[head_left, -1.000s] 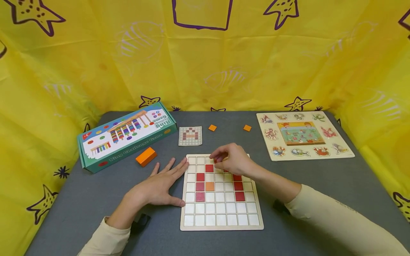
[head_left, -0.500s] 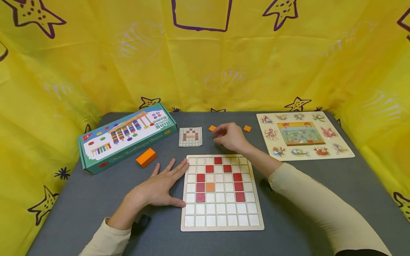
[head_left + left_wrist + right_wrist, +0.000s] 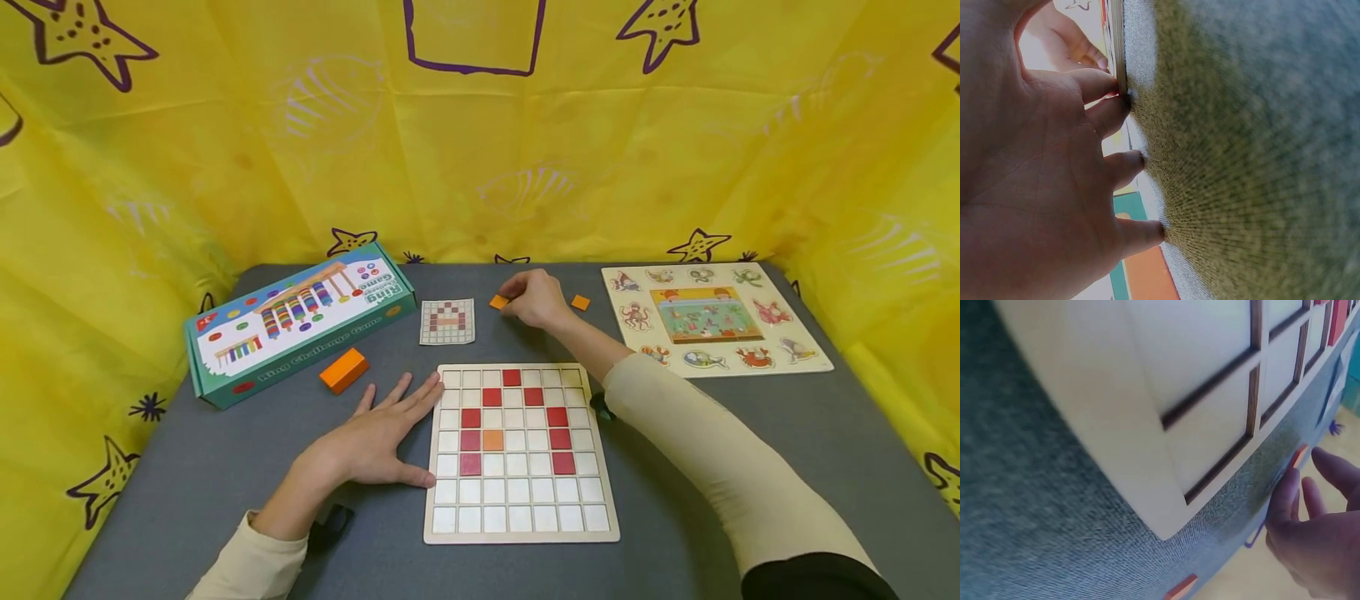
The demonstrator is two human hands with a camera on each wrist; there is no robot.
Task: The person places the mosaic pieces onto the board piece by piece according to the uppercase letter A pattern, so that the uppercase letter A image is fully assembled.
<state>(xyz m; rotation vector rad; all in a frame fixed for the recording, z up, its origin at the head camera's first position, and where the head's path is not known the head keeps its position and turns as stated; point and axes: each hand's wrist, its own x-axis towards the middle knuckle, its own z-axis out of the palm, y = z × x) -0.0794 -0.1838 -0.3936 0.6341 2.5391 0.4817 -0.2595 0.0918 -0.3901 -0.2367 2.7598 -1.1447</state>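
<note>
My left hand (image 3: pixel 375 443) lies spread at the left edge of the wooden grid board (image 3: pixel 522 538), its fingertips and thumb touching the rim. Red tiles (image 3: pixel 559 438) form a peaked shape in the board's cells, and one orange tile (image 3: pixel 492 440) sits among them. Beyond the board, my right hand (image 3: pixel 536 300) is at a loose orange tile (image 3: pixel 498 302) on the table. In the right wrist view, a fingertip meets that tile (image 3: pixel 1298 456) while the thumb and finger stand apart. A second loose orange tile (image 3: pixel 581 302) lies to the right.
A small pattern card (image 3: pixel 447 322) lies behind the board. On the left are a green Ring Challenge Game box (image 3: pixel 300 321) and an orange block (image 3: pixel 344 371). An animal puzzle board (image 3: pixel 795 333) lies at back right. Yellow cloth (image 3: pixel 465 167) encloses the table.
My right hand has left a red tile in the board's top row and moved away from me to the loose orange tile. The left hand has stayed at the board's edge.
</note>
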